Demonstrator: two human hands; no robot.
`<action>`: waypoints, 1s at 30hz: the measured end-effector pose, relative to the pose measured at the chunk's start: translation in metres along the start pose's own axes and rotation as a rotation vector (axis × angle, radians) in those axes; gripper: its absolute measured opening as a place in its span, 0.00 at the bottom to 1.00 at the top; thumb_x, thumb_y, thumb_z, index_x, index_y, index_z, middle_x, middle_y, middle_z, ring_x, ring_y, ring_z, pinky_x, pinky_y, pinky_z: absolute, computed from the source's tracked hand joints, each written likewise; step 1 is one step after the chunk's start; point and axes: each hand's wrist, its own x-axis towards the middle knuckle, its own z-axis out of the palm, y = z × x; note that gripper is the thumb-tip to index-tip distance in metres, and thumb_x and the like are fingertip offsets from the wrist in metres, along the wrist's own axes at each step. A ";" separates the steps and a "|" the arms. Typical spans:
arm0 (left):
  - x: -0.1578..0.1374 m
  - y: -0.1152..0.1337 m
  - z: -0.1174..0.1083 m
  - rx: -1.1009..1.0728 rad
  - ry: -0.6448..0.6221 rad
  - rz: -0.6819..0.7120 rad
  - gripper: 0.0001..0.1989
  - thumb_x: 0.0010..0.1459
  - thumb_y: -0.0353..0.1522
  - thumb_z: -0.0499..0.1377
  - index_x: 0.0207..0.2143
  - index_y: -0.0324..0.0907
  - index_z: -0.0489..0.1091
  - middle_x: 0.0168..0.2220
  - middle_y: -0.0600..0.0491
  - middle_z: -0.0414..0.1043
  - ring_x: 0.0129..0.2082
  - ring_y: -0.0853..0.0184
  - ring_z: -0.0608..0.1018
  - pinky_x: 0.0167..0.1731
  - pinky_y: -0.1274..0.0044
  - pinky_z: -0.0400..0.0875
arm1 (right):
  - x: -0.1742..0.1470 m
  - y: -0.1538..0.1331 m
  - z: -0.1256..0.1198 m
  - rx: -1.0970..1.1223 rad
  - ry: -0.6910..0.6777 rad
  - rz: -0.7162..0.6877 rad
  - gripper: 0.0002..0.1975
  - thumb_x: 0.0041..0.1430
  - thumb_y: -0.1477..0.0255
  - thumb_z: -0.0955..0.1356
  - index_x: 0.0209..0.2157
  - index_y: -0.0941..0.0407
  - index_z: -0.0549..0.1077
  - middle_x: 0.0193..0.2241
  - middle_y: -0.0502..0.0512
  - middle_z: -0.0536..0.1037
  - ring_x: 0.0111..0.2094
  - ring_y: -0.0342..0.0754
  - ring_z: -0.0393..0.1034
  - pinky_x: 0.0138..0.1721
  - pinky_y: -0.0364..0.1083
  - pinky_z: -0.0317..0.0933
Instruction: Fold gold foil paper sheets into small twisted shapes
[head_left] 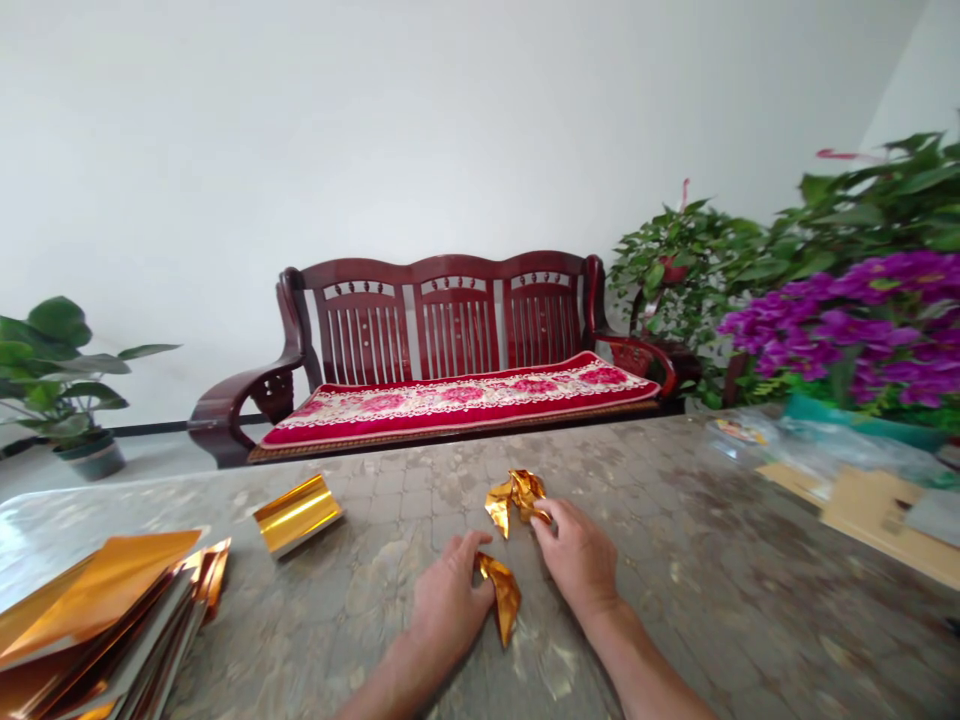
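A folded piece of gold foil paper (pixel 504 600), pointed at its near end, is pinched between the thumb and fingers of my left hand (pixel 451 595) low over the table. My right hand (pixel 579 558) is closed on the right edge of more folded gold foil paper (pixel 517 497) just beyond it. This farther foil looks crumpled and has pointed flaps; whether it is one piece or two I cannot tell. My right fingertips partly cover it.
The patterned table (pixel 360 620) carries a curled gold foil sheet (pixel 298 512) and a stack of foil sheets (pixel 112 605) at left. Cardboard (pixel 862 505), clear plastic (pixel 847 445) and purple flowers (pixel 847 325) are at right. A wooden bench (pixel 450 335) stands behind.
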 end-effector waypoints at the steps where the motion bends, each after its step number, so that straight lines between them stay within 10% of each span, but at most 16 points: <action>1: 0.000 0.000 0.001 0.001 0.002 0.009 0.22 0.54 0.31 0.56 0.52 0.53 0.68 0.45 0.55 0.74 0.42 0.66 0.77 0.36 0.80 0.63 | 0.001 0.000 0.001 -0.008 -0.003 -0.004 0.08 0.59 0.71 0.67 0.40 0.50 0.76 0.38 0.50 0.81 0.37 0.50 0.75 0.36 0.44 0.57; 30: 0.004 -0.006 0.010 0.018 0.127 0.052 0.05 0.56 0.29 0.55 0.30 0.44 0.70 0.30 0.57 0.74 0.28 0.71 0.74 0.27 0.80 0.55 | 0.007 0.000 0.008 -0.005 0.048 -0.062 0.13 0.62 0.71 0.63 0.43 0.50 0.77 0.38 0.51 0.80 0.36 0.48 0.73 0.34 0.44 0.56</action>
